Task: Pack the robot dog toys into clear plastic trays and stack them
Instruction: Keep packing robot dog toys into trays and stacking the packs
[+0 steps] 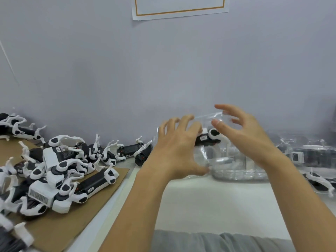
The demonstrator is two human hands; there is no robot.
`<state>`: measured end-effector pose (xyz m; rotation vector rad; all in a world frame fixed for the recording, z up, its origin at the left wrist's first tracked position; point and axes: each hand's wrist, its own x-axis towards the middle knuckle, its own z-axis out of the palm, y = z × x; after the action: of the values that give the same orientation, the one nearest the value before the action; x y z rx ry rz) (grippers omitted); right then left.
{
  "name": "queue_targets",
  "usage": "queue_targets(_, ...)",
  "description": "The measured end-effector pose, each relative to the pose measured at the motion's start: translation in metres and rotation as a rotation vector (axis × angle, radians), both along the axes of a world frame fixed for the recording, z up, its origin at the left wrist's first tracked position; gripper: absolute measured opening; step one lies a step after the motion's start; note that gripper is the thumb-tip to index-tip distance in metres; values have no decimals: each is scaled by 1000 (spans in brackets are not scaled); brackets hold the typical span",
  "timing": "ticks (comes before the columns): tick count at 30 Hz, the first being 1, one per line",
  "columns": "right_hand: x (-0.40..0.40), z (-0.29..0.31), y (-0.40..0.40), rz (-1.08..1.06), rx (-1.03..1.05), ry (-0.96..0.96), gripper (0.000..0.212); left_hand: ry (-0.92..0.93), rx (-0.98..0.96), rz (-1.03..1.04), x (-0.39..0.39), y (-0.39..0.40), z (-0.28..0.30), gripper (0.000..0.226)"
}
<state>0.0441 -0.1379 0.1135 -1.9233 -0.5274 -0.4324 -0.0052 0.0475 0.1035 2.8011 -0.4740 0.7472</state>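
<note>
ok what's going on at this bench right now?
A person is packing robot dog toys into clear plastic trays. Both hands are spread over a clear tray on the white table; a toy sits in it. The left hand touches the tray's near edge, the right hand hovers open. A heap of loose toys waits on cardboard at left; filled trays sit at right.

Plain pale grey-blue wall (109, 70) (orange-bordered white sheet (180, 6) up top) behind a white table (209, 202).
</note>
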Motion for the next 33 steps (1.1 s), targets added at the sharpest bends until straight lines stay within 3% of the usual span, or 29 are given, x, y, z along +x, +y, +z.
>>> queue_targets(6,-7,12,7,23,58,-138,53,-335,77,79,0,-2,3,85)
queue_targets(12,-9,16,8,39,93,-209,54,-428,74,97,0,-2,4,83)
queue_targets(16,-10,16,8,51,165,-209,46,-400,-40,73,1,-2,2,79)
queue_targets(20,-11,21,5,-3,383,-226,36,-320,-399,95,3,-1,0,78)
queue_targets(23,-11,21,4,-29,487,-183,31,-288,-789,100,3,3,1,71)
queue_targets(26,-8,20,7,-28,433,-141,24,-177,-1301,-67,2,10,6,60)
queue_targets(28,-8,18,12,-14,338,-154,23,-80,-1600,-210,2,16,8,70)
queue_targets(33,-17,15,36,52,153,-239,18,91,-2050,-357,-3,27,2,62)
